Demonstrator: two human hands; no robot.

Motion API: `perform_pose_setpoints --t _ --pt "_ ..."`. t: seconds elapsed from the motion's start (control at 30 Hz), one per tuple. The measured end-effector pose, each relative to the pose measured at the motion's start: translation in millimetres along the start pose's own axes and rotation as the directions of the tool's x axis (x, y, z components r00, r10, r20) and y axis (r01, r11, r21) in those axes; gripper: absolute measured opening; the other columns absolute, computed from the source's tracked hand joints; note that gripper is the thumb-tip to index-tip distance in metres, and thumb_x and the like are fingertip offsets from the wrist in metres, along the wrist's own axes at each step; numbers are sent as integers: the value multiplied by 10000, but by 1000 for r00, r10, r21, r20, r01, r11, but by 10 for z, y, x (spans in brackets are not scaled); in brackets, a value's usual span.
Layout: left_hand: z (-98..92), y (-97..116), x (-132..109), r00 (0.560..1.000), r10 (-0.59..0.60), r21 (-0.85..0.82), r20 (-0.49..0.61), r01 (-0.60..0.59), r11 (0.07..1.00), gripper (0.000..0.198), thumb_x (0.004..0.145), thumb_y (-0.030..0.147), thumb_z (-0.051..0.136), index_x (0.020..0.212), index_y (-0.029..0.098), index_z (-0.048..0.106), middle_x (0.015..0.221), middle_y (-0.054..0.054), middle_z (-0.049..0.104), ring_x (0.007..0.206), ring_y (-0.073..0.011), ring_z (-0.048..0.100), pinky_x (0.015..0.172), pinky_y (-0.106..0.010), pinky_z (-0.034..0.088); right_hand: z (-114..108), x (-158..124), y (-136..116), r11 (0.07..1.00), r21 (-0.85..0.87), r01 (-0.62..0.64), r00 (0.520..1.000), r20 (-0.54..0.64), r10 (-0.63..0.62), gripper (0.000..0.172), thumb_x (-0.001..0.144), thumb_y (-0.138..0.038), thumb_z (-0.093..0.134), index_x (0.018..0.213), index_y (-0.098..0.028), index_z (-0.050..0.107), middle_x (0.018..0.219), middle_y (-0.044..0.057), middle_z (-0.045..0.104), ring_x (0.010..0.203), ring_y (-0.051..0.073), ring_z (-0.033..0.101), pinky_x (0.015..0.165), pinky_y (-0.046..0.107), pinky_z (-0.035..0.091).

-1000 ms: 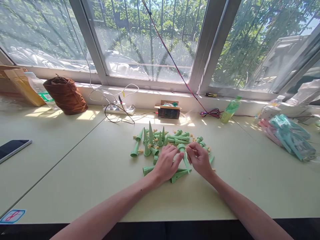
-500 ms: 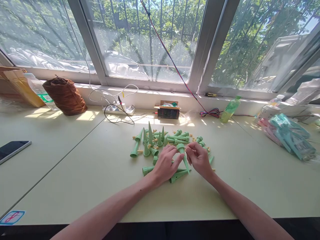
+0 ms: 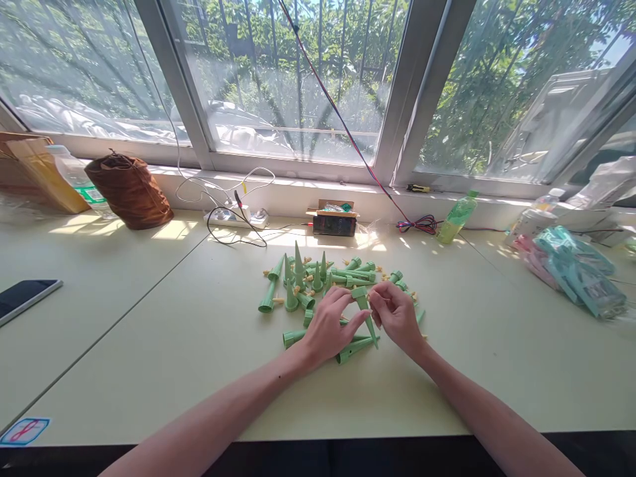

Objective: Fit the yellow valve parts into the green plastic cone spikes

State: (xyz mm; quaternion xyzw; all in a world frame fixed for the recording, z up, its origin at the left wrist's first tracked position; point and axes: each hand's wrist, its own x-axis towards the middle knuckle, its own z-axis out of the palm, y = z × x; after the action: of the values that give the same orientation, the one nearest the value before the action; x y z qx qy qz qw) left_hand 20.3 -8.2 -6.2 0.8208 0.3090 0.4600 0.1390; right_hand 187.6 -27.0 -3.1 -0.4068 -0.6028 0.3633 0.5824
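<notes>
Here's the left hand (image 3: pixel 330 324), its grip narrow around a green spike (image 3: pixel 370 326), fat cap uppermost, point angled down over the near side of the pile. And the right hand (image 3: pixel 397 315) is right beside that cap, fingertips drawn in close; whether that grip has hold of anything, I can't tell! Just behind, more spikes (image 3: pixel 299 266) stand upright on the bench (image 3: pixel 173 371), others lying around them, small yellow nozzles (image 3: pixel 279 301) poking out.

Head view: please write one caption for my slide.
Left hand holds a green spike; right hand is at its wide end.
</notes>
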Motion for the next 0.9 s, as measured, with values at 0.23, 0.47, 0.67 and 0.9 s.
perform_pose_setpoints --t 0.23,0.47,0.67,0.9 --pt "11 -23 -9 997 57 22 -48 -56 998 184 905 338 637 890 162 584 893 -63 617 851 -187 560 734 -307 505 -16 1 22 999 31 -13 1000 14 13 258 931 -419 601 811 -200 536 575 -59 463 384 64 423 370 201 334" --pt "14 -35 1 992 100 36 -75 -98 995 160 901 323 649 905 173 594 912 -60 632 858 -186 573 732 -306 518 -3 18 -18 998 56 -39 999 28 37 271 936 -420 601 799 -198 525 526 -74 454 363 58 405 357 191 304" --pt "24 -58 -10 991 118 49 -64 -115 992 187 902 286 654 1052 179 623 979 -68 648 915 -193 585 784 -321 530 -9 18 -22 996 73 -51 998 49 48 271 942 -415 596 798 -196 526 491 -83 445 349 60 393 353 193 291" --pt "13 -80 -11 985 158 65 -64 -154 986 198 919 221 624 1116 206 624 1008 -70 643 929 -193 575 798 -334 529 0 18 -41 993 74 -90 995 57 86 282 939 -421 596 783 -197 526 480 -82 450 351 63 385 352 194 298"
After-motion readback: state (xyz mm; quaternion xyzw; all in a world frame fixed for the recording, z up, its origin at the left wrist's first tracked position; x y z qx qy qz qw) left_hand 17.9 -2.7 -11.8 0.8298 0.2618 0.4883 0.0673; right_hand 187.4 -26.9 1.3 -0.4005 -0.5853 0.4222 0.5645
